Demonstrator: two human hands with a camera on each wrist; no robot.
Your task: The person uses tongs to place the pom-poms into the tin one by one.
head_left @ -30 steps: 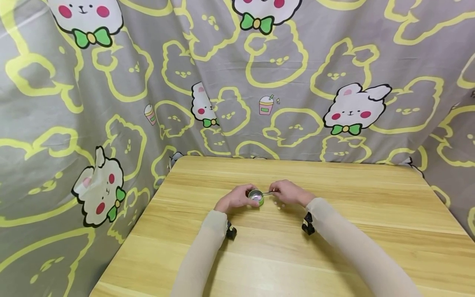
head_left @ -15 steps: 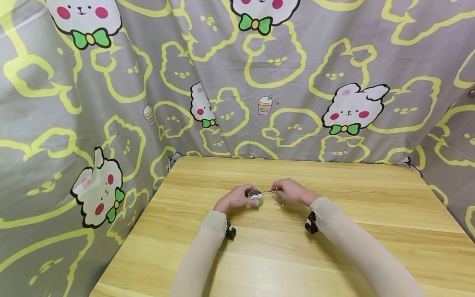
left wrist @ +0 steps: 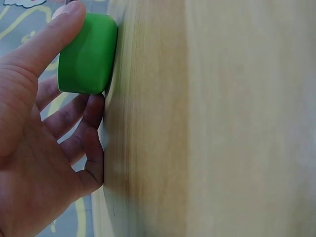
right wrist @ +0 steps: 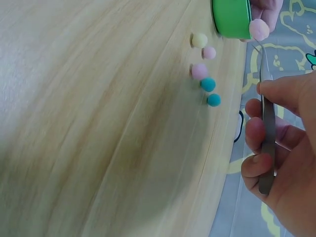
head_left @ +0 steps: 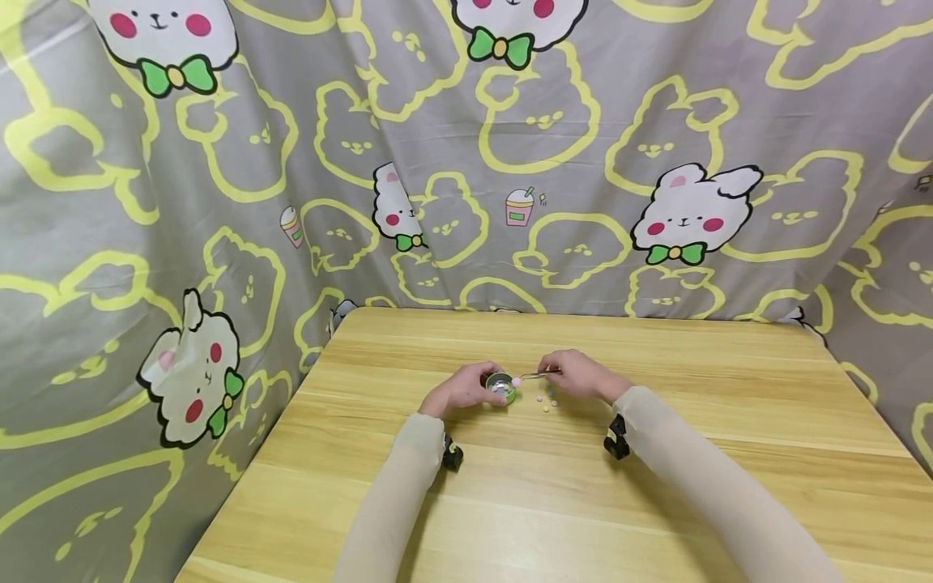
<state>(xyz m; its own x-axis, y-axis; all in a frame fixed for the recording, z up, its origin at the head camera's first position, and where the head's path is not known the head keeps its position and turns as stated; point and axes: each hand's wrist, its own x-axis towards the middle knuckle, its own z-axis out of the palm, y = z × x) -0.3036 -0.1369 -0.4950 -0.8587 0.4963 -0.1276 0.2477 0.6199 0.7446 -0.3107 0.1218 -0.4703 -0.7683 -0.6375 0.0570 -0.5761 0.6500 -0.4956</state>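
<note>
My left hand (head_left: 465, 385) grips a small green round tin (left wrist: 89, 57) that stands on the table, thumb on the near side and fingers behind. A shiny metallic inside shows in the head view; the contents are hard to make out. My right hand (head_left: 579, 376) pinches a pair of metal tweezers (right wrist: 268, 133) with curved tips, the thumb opposite the curled fingers. At the tweezers' tips is a pale pink pom-pom (right wrist: 259, 29), raised off the table beside the tin's right rim.
Several loose pom-poms lie on the wooden table (head_left: 496, 502) right of the tin, among them a cream one (right wrist: 199, 40), a pink one (right wrist: 199, 71) and a teal one (right wrist: 208, 84). A patterned grey curtain (head_left: 452, 121) hangs behind and at the sides.
The tweezers' tips have come out of the tin and moved right, with the pink pom-pom now at its right rim. My right hand has shifted slightly right; the left hand keeps hold of the tin.
</note>
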